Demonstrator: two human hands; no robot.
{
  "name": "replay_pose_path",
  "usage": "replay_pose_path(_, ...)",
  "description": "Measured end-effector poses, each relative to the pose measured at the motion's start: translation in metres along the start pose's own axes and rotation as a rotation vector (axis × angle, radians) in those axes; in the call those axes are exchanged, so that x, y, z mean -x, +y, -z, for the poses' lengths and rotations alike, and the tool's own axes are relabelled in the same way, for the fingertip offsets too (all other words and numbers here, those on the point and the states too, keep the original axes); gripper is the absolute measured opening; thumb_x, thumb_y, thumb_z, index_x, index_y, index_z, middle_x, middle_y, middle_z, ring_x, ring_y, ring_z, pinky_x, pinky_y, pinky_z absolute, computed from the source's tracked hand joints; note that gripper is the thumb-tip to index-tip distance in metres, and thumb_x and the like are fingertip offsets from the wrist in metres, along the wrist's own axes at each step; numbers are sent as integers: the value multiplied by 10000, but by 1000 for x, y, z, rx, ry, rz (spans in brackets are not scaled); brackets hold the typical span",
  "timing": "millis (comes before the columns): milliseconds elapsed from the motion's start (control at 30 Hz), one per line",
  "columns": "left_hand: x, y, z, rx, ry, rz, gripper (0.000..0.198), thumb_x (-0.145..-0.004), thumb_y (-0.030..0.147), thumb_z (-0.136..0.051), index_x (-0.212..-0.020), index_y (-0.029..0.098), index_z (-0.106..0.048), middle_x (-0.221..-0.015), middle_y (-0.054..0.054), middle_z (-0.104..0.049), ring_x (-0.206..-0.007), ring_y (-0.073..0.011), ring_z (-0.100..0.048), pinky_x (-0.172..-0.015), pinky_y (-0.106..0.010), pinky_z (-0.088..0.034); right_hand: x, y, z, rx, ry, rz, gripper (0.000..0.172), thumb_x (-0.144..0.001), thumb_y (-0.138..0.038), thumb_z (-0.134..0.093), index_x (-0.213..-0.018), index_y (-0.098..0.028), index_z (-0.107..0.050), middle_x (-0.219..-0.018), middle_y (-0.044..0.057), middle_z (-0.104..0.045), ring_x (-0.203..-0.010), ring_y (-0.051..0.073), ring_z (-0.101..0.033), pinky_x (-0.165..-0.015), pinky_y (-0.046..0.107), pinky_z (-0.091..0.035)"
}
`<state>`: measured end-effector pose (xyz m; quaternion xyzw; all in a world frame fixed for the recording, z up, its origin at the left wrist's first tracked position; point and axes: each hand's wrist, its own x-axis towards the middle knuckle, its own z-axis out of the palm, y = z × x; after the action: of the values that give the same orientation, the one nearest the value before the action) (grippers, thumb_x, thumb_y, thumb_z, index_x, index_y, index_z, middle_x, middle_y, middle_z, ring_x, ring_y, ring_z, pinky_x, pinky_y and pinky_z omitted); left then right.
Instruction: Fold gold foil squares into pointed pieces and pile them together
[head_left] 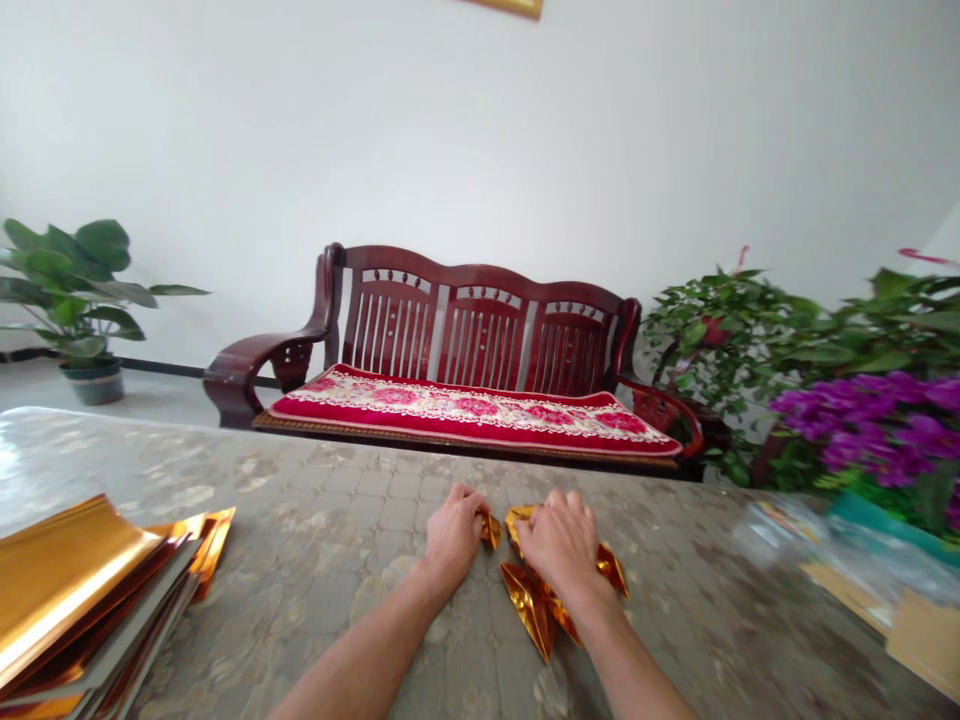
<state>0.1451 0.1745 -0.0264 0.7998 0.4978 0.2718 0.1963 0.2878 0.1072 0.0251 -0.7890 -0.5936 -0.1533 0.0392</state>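
Note:
My left hand (455,532) is closed on a small gold foil piece (490,531) that sticks out at the right of its fingers. Just to the right, my right hand (562,535) lies over several folded gold foil pieces (529,606), its fingers bent and touching them. Pointed foil ends show on both sides of this hand and below it. Its fingertips are partly hidden, so whether it grips a piece is unclear. Both hands are low over the patterned table (322,570).
A stack of gold foil sheets (75,590) lies at the left. Clear plastic wrapping (795,535) and brown card (926,635) lie at the right, by purple flowers (885,425). Beyond the table stands a wooden bench (484,340) with a red cushion.

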Motion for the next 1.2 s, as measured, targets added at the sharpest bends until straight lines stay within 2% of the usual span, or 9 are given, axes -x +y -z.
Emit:
replay_pose_path(233,2,1,2,-8,-6,-2,255,-872,142,-491,-944,274,-696,-1103,3,-614,-946,-147,-620,-765,-216,-438,-3,-6,4,6,-9,-20,265,-844,-249,-518,-887,-184,-771,-995,155,-661,-1004,311,-517,-810,390,-337)
replay_pose_path(433,4,4,5,-20,-24,-38,263,-888,159,-489,-977,290,-698,-1141,6,-601,-957,-147,-617,-800,-218,-445,-6,-13,9,29,14,89,278,-844,-171,-489,-957,-176,-743,-1084,164,-635,-1063,321,-473,-846,411,-292)
replay_pose_path(633,7,6,6,-31,-16,-80,263,-926,181,-457,-970,277,-698,-1139,-6,-595,-923,-148,-625,-801,-223,-451,-3,-23,7,25,-20,177,275,-838,-120,-476,-929,-168,-731,-1003,147,-679,-992,289,-507,-840,408,-268)
replay_pose_path(867,5,3,2,-39,-8,-85,231,-914,183,-476,-938,264,-691,-1125,-1,-600,-899,-141,-628,-763,-214,-446,1,-10,6,-61,-15,258,233,-882,-225,-498,-879,-221,-731,-986,87,-712,-1003,248,-526,-869,373,-255)
replay_pose_path(1033,4,1,0,-33,-5,-83,228,-903,179,-490,-965,281,-683,-1106,4,-598,-939,-147,-620,-783,-214,-443,-1,3,3,-112,-26,233,292,-857,-139,-482,-868,-272,-742,-953,27,-734,-957,209,-562,-852,348,-261)
replay_pose_path(1200,3,1,-1,-25,-2,-71,222,-908,176,-477,-998,271,-656,-1102,-9,-598,-937,-151,-619,-785,-217,-442,-2,8,-1,-120,-39,236,335,-856,-111,-465,-890,-273,-756,-963,34,-735,-965,207,-563,-846,339,-267)
